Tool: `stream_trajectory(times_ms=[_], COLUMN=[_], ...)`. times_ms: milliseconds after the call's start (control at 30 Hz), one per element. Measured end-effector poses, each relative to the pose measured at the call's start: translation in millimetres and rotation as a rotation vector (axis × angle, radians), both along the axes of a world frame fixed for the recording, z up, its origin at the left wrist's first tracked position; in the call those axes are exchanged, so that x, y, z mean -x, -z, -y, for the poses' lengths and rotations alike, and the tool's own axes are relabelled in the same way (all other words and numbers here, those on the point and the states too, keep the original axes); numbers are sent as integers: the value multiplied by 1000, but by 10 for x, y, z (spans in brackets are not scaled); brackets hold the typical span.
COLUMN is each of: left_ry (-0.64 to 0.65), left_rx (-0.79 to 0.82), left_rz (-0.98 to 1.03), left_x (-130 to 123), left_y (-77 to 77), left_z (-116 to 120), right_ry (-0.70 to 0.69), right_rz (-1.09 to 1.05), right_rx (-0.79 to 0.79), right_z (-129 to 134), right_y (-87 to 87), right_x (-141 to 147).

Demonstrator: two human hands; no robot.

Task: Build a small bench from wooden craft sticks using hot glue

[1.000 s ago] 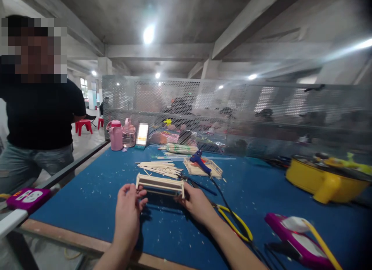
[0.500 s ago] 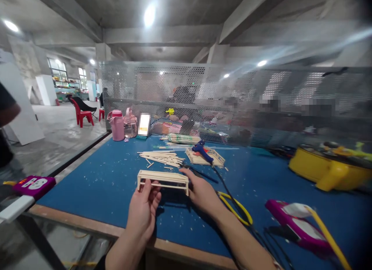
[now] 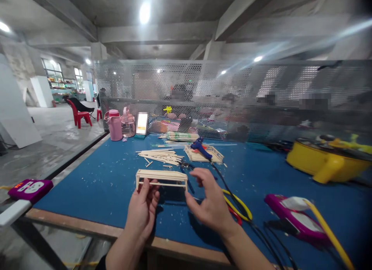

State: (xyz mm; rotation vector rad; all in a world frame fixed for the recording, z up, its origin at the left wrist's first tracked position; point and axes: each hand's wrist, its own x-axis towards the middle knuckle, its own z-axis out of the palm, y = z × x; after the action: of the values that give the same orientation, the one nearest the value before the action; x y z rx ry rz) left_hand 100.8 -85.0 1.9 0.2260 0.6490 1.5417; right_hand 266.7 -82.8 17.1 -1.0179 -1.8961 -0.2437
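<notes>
My left hand (image 3: 142, 212) grips a small bench-like frame of thin wooden sticks (image 3: 162, 175) by its near lower bar, thumb in front and fingers behind. The frame is held above the blue table, its slatted top facing up. My right hand (image 3: 210, 202) is open at the frame's right end, fingers apart from the thumb. Its thumb tip is by the right leg; whether it touches, I cannot tell. Behind the frame lie loose wooden sticks (image 3: 159, 156) and dark-jawed pliers (image 3: 186, 166). A blue glue gun (image 3: 201, 149) rests on another stick frame (image 3: 219, 156).
A wrapped stick bundle (image 3: 183, 137), a pink jug (image 3: 114, 126) and a lit phone (image 3: 142, 123) stand or lie toward the mesh partition (image 3: 162, 76). Yellow-and-red handles (image 3: 244, 210), black cables, a purple device (image 3: 296, 219) and a yellow container (image 3: 316, 161) are on the right.
My right hand has let go of the frame's right end and moved right, its fingers opening. My left hand still holds the frame. The view has shifted slightly.
</notes>
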Motion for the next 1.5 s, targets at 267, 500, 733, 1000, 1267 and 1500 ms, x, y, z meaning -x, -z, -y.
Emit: stream_trajectory(times_ms=[267,500,733,1000,1267,1500], left_ry=[-19,-46,-61,-53,-53,-53], left_rx=[-21,-24,-5,-6,-27,-20], left_rz=[7,-73,-115,-112,-112,-92], left_x=[-34,-139,-145,-149,-142,-153], left_y=[-15,-16,-3,11,-2,-1], left_z=[28,31,40,46,39,15], right_ry=[-153,-265,-229,-208,-201,-273], right_rz=[-290,-513,-631,-646,-660,-674], right_rx=[396,541,561,569,552,553], right_z=[-58,-60,-74,-80,-90,-73], right_y=[37,73,60,61,70,73], right_x=[103,138,199,228,235,224])
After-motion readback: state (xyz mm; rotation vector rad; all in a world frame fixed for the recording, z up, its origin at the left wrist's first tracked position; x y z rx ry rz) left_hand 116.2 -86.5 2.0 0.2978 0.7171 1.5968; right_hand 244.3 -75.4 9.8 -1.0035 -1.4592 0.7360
